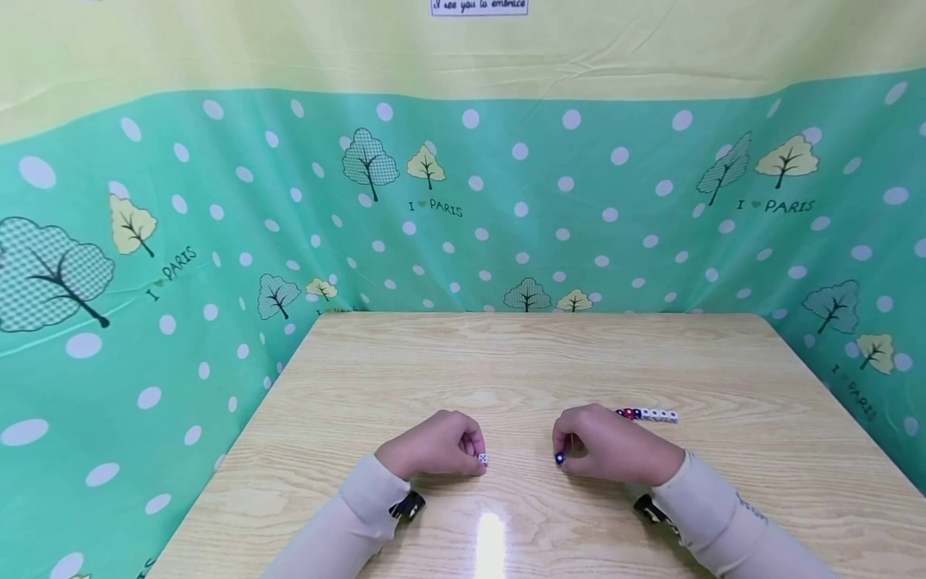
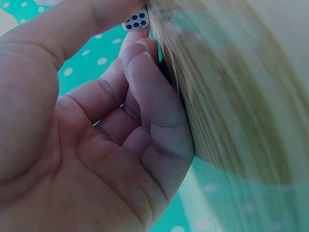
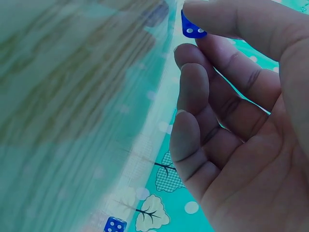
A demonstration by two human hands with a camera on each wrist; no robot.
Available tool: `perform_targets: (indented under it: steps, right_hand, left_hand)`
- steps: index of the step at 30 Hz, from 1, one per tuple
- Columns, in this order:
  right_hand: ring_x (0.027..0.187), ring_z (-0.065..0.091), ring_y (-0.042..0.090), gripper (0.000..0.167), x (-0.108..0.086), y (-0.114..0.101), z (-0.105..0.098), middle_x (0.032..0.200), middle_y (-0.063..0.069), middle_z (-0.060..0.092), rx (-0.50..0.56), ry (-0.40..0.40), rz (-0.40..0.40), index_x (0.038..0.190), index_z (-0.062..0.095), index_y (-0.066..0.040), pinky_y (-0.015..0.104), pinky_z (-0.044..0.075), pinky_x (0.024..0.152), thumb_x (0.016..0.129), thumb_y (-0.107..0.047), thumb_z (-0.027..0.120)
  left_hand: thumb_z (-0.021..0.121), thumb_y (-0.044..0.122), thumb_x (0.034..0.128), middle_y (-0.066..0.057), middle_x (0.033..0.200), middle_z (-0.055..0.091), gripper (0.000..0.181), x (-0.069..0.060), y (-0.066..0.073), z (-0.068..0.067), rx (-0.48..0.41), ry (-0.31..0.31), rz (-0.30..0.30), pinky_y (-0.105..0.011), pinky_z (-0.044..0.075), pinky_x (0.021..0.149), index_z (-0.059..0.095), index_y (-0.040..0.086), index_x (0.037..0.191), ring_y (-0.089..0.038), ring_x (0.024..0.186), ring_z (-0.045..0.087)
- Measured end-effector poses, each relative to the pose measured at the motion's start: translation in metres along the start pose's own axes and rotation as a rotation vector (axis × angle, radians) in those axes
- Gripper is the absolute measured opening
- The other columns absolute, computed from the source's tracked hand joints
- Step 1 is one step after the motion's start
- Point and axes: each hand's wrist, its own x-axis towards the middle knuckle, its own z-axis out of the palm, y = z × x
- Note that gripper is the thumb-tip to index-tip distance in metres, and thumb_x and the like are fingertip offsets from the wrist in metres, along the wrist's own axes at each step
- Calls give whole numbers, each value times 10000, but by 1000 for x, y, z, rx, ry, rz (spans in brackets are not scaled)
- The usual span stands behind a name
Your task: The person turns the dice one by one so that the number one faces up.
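Between thumb and index finger, my left hand (image 1: 443, 444) pinches a white die (image 1: 482, 459) at the tabletop. Blue pips show on that white die (image 2: 137, 20) in the left wrist view, and the other fingers are curled beside the wood. My right hand (image 1: 606, 444) pinches a blue die (image 1: 560, 457) with white pips, a short way to the right. In the right wrist view the blue die (image 3: 194, 28) sits between thumb and index fingertip. Behind the right hand lies a row of dice (image 1: 654, 415), white at the right end, red and blue toward the hand, which partly hides it.
The wooden table (image 1: 405, 354) carries the hands and dice. Another blue die (image 3: 115, 224) appears at the bottom of the right wrist view. A green dotted cloth (image 1: 535, 209) with printed trees hangs along the table's back and sides.
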Motion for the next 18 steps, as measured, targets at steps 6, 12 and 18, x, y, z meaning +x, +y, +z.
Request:
perform_targets:
  steps: [6, 12, 18]
  right_hand:
    - [768, 569, 45, 191, 0, 3, 1, 835, -169, 641, 6, -4, 8, 847, 701, -290, 213, 494, 687, 836, -137, 814]
    - [760, 558, 46, 192, 1, 3, 2, 829, -162, 628, 5, -15, 15, 844, 702, -283, 214, 490, 677, 832, -132, 820]
    - [759, 551, 50, 220, 1, 3, 1, 824, -138, 624, 4, -15, 21, 836, 695, -280, 214, 485, 670, 818, -102, 823]
  left_hand:
    - [874, 190, 801, 71, 752, 654, 180, 0, 0, 0, 2, 2, 0, -219, 507, 664, 695, 209, 802, -59, 692, 581]
    - [873, 191, 801, 68, 757, 655, 179, -1, 1, -1, 2, 2, -4, -224, 509, 669, 695, 210, 806, -66, 697, 583]
    - [874, 192, 801, 65, 761, 657, 180, -2, 2, -1, -2, 2, -5, -225, 509, 671, 695, 207, 808, -69, 700, 584]
